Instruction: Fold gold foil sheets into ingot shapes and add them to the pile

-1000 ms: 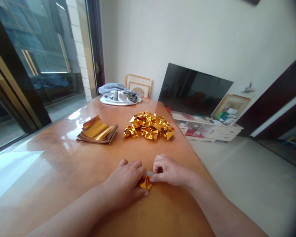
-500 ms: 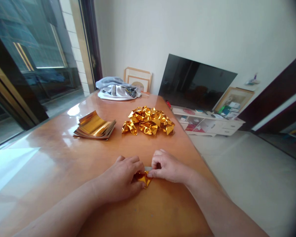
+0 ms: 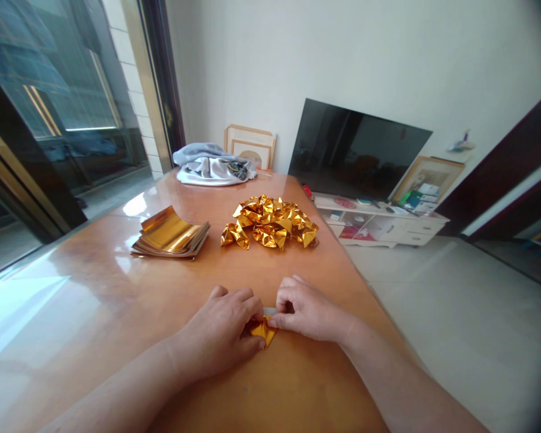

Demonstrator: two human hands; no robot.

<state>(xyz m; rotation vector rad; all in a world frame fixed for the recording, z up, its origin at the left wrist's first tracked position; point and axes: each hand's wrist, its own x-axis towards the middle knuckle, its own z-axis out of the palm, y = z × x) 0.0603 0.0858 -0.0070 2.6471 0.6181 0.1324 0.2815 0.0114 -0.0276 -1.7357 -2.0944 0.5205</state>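
Note:
A small sheet of gold foil paper (image 3: 262, 332), partly folded, lies on the tabletop between my hands. My left hand (image 3: 228, 328) is closed on its left side, with the thumb at the near corner and the fingertips on the far part. From the other side my right hand (image 3: 307, 308) pinches the paper, its thumb pressing on the gold face and its fingers curled. A pale strip of the sheet shows beyond the fingertips. Both hands cover much of the paper.
The glossy wooden table (image 3: 198, 397) carries a stack of gold foil sheets (image 3: 171, 237) at left and a heap of folded gold pieces (image 3: 273, 222) past my hands. Bundled grey cloth (image 3: 214, 165) lies at the far end. The table's right edge runs close to my right arm.
My right thumb has shifted slightly inward over the gold paper, and the fold under it looks changed. The left hand keeps its hold. The view has moved a little.

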